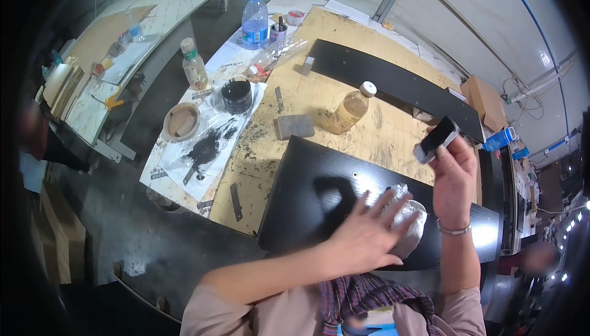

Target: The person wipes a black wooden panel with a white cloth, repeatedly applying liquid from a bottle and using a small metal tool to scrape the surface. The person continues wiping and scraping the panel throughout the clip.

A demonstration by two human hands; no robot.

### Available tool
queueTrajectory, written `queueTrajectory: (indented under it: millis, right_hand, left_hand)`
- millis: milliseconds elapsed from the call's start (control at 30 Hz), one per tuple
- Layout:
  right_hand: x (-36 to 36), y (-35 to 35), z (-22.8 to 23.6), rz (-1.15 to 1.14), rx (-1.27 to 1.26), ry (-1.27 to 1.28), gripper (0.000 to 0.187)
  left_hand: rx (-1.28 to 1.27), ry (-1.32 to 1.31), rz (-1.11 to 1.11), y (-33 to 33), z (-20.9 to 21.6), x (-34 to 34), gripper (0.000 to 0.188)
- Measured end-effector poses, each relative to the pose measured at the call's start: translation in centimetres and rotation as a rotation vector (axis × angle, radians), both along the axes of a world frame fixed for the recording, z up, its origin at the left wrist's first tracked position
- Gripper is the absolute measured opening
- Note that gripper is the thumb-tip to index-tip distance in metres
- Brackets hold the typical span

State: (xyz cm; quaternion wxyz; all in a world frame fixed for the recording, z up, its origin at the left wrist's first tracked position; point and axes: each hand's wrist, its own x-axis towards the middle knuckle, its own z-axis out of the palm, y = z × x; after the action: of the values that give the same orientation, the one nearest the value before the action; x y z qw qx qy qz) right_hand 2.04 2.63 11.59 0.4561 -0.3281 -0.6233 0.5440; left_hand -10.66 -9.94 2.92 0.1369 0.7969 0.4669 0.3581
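A glossy black panel point(307, 194) lies in front of me on the table. Over it, my left hand point(364, 237) is open with fingers spread, over the edge of a round white container point(410, 231) with crumpled plastic or cloth around it. I cannot tell whether the fingers touch it. Raised at the right, my right hand point(453, 167) pinches a small flat rectangular piece point(437, 140), black on its face with a pale grey lower end; its exact kind is unclear. A bottle of yellowish liquid point(351, 113) with a white cap stands beyond the panel, beside a grey block point(295, 126).
Beyond the bottle lies a long black board point(387, 84). To the left, a black-smeared can point(237, 95) and a round tub point(182, 121) stand on stained white sheeting point(172, 164). A blue-tinted jug point(255, 21), a clear bottle point(193, 65) and a dark flat strip point(236, 202) are nearby.
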Motion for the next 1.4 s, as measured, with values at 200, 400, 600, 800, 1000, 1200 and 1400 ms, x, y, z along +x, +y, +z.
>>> queueTrajectory:
  millis: [200, 400, 600, 800, 1000, 1200, 1400]
  right_hand:
    - [-2.9, 0.6, -0.5, 0.047, 0.243, -0.298, 0.039]
    - [-5.8, -2.9, -5.4, 0.350, 0.683, -0.516, 0.040]
    - [-11.0, -9.5, -7.8, 0.779, 0.924, -0.394, 0.038]
    - [-13.2, -7.7, -9.2, 0.767, 1.019, -0.599, 0.030]
    - [-14.9, -3.2, -8.1, 0.454, 1.015, -0.684, 0.020]
    - [-13.1, -8.5, -8.8, 0.870, 0.987, -0.565, 0.027]
    - [-15.9, 2.2, -8.0, 0.287, 1.005, -0.816, 0.026]
  left_hand:
    - [-0.109, 0.207, -0.194, 1.4, -3.0, 2.8, 0.044]
    - [0.034, -0.556, 0.940, -12.9, 0.3, -14.1, 0.036]
    - [0.205, -0.937, 1.613, -25.6, -4.5, -18.0, 0.029]
    - [0.114, -1.039, 1.351, -23.2, -8.5, -14.0, 0.026]
    - [0.064, -0.810, 1.374, -23.2, -8.9, -14.6, 0.029]
    - [0.054, -0.941, 1.326, -21.3, -8.8, -15.6, 0.030]
    - [0.033, -0.791, 1.290, -21.0, -9.9, -16.5, 0.031]
